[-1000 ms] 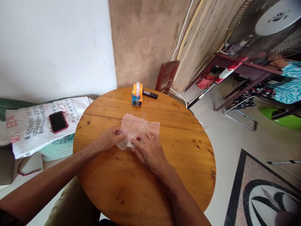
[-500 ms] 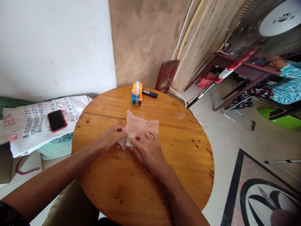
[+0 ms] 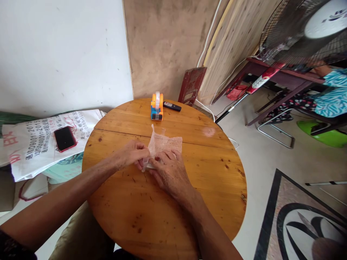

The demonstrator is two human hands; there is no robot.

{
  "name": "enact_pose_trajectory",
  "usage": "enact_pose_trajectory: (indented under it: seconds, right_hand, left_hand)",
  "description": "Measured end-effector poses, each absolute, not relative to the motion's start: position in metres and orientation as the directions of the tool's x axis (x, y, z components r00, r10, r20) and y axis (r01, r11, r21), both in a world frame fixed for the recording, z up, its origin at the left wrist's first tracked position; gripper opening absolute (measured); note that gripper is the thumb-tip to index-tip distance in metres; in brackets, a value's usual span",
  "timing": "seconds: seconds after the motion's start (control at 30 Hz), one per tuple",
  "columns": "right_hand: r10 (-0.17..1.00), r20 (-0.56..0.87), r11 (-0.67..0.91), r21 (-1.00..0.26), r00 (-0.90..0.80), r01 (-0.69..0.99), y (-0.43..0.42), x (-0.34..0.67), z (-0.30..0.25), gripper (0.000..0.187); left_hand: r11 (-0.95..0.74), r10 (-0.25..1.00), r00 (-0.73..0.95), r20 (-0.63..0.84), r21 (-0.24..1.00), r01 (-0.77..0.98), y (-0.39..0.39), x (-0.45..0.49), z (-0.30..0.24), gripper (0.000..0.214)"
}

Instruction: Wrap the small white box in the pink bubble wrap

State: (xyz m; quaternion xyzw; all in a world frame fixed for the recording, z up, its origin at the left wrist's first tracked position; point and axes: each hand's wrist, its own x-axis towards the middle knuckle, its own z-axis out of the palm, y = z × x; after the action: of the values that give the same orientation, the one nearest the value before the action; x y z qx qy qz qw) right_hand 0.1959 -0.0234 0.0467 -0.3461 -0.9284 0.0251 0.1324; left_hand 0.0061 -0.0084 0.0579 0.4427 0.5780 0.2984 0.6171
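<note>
A piece of pinkish, see-through bubble wrap (image 3: 168, 142) lies on the round wooden table (image 3: 214, 173), its far left corner standing up. My left hand (image 3: 137, 154) is closed, pinching the wrap's left edge between thumb and fingers. From the near side my right hand (image 3: 172, 169) holds the wrap down, thumb and fingers bent over it. Something pale shows between the hands under the folded plastic, but my fingers hide most of it.
An orange and blue tape dispenser (image 3: 157, 106) stands at the table's far edge beside a black remote (image 3: 172, 106). To the left, a phone (image 3: 65, 138) rests on a white printed sack (image 3: 35, 144). A fan (image 3: 300, 32) and a seated person (image 3: 334, 92) are at the right.
My left hand has shifted slightly right, folding the wrap's left side inward over the pale thing. The right hand keeps nearly the same place.
</note>
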Motion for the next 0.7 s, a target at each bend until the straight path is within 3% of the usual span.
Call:
enact_pose_trajectory:
  seconds: [0.13,0.23,0.4,0.57,0.7]
  right_hand:
    - [0.652,0.236,0.758,-0.231,-0.721,0.610,-0.025,0.197,0.051,0.026]
    - [0.668,0.245,0.742,-0.295,-0.703,0.602,-0.026,0.198,0.053,0.026]
    - [0.693,0.299,0.719,-0.346,-0.656,0.602,-0.025,0.200,0.053,0.021]
    - [0.693,0.335,0.720,-0.366,-0.638,0.590,-0.022,0.202,0.049,0.023]
    - [0.716,0.382,0.698,-0.386,-0.585,0.603,-0.018,0.203,0.045,0.022]
  left_hand:
    - [0.473,0.851,0.213,-0.480,0.877,0.087,-0.011,0.001,0.061,0.018]
    - [0.414,0.871,0.216,-0.441,0.896,0.162,-0.015,0.002,0.056,0.019]
    - [0.087,0.961,0.205,-0.187,0.905,0.417,-0.025,0.011,0.045,0.015]
    - [-0.125,0.982,0.188,-0.006,0.724,0.678,-0.032,0.017,0.041,0.010]
    - [-0.322,0.946,0.210,0.248,0.626,0.711,-0.033,0.017,0.028,0.011]
